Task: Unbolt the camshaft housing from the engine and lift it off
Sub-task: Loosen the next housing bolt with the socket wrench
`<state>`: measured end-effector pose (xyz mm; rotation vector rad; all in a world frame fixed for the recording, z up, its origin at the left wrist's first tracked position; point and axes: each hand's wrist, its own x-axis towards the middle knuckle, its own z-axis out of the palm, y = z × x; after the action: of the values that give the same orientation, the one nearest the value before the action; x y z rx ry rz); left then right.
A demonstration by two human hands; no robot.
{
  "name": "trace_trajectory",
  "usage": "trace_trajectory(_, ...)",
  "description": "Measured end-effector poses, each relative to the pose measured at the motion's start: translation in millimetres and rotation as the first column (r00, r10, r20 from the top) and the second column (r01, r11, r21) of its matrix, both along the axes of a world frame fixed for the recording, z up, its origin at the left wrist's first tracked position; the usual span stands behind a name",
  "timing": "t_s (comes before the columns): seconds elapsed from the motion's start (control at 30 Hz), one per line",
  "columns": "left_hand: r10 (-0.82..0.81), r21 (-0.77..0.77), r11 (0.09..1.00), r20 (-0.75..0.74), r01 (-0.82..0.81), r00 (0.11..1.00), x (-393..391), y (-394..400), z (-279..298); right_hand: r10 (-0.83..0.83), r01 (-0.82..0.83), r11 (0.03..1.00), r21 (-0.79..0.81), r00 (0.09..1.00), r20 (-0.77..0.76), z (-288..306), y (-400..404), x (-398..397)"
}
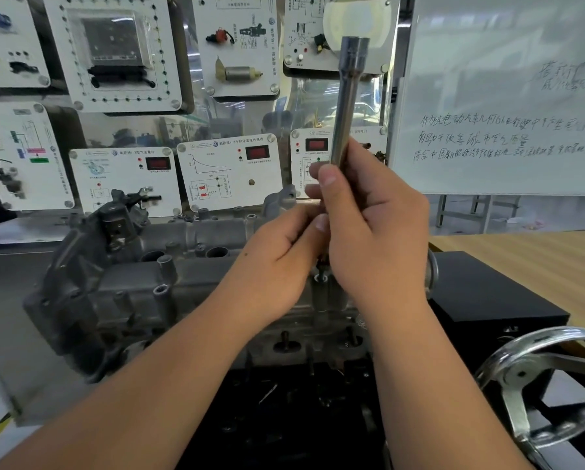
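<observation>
The right hand [372,228] grasps a long chrome socket extension [347,103] near its lower end, fingers and thumb curled round the shaft. The tool stands nearly upright, tilted slightly to the right, with its square-drive head at the top, in front of the display board. Its lower tip is hidden behind the 2 hands.

The left hand [277,262] sits just beside the right hand, touching it, with fingers curled toward the base of the tool. Whether it pinches the tool or a small part cannot be told, because the fingertips are covered.

Directly below the hands, a bolt [321,270] stands in a round boss of the camshaft housing [169,266]. The housing, a grey cast part, lies across the top of the engine [304,337] and extends from the hands to the left side of the view.

A chrome handwheel [535,385] is at lower right, with a black box [487,300] behind it on a wood-grain surface [528,252]. The display board [230,171] carries white sensor panels. A whiteboard [501,96] with handwriting stands at upper right.
</observation>
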<state>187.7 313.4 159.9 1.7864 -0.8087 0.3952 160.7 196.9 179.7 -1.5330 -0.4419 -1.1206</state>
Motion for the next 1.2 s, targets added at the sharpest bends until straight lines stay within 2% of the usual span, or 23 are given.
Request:
trace_trajectory(0.23,0.054,0.036,0.998,0.043,-0.056,0.998,-0.2,-0.5,2.2,0.018,-0.018,1.0,-0.008,1.0,0.004,1.2,-0.4,0.4)
trace_trajectory(0.43,0.053,-0.024,0.998,0.006,-0.052,0.999,-1.4,-2.7,1.8,-0.014,0.013,0.998,0.062,1.0,0.019,-2.7,2.6,5.2)
trace_trajectory(0.57,-0.005,-0.013,1.0,-0.032,0.005,0.999,-1.5,-0.4,2.9,0.026,-0.028,0.998,0.054,0.999,0.042,-4.3,1.4,7.1)
trace_trajectory(0.7,0.057,0.012,0.998,0.015,-0.057,0.998,0.4,0.1,4.0,0.07,-0.073,0.996,0.051,0.996,0.055,-3.7,-1.7,7.6)
trace_trajectory(0.9,0.033,-0.065,0.997,0.003,-0.033,0.999,1.4,-1.9,2.0,0.021,-0.022,0.999,0.026,1.0,0.02,-3.5,3.0,6.8)
trace_trajectory(1.1,0.002,0.024,1.0,-0.018,-0.001,1.0,-0.4,-0.6,3.9,0.032,-0.032,0.999,-0.007,0.999,-0.002,-2.3,1.2,4.5)
trace_trajectory(1.2,0.021,0.015,1.0,-0.007,-0.021,1.0,1.1,0.4,3.7,0.056,-0.056,0.998,-0.02,0.998,0.001,-0.5,0.3,3.4)
